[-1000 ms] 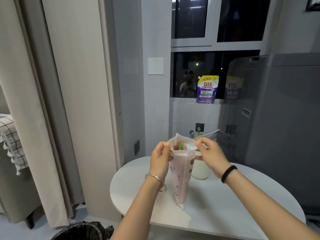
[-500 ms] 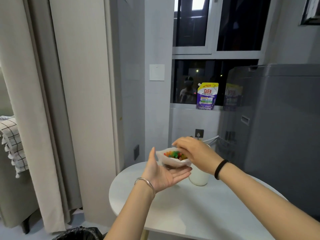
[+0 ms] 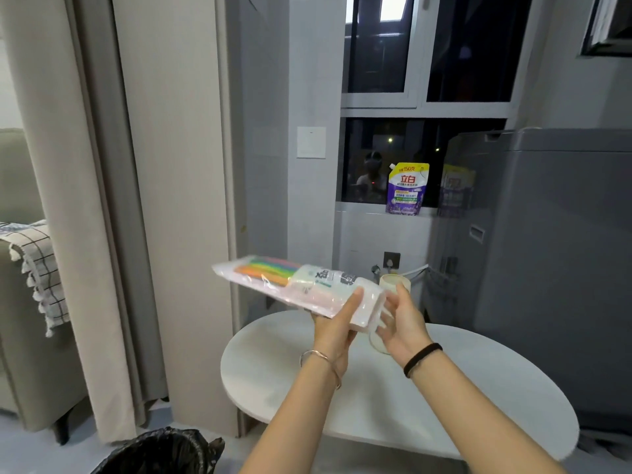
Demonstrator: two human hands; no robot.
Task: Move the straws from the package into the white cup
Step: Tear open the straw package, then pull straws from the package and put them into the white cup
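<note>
The straw package point(image 3: 318, 287), a translucent plastic bag, lies almost level in the air above the white table point(image 3: 427, 412). Colourful straws point(image 3: 270, 268) show through its far left end. My left hand point(image 3: 337, 325) holds the package from below with the thumb pressed on top. At the bag's right end, my right hand point(image 3: 402, 319) is spread, its straight fingers touching the bag's edge; some show through the plastic. The white cup point(image 3: 392, 281) stands on the table behind my right hand, mostly hidden by it.
A grey washing machine point(image 3: 547, 268) stands close to the table's right side. A black-lined bin point(image 3: 164, 453) sits on the floor at lower left. A purple detergent pouch point(image 3: 407, 188) is on the window sill. Curtains and a wall column are left of the table.
The package went from standing upright on the table to lying nearly level in my left hand. My right hand moved from the bag's top opening to its right end.
</note>
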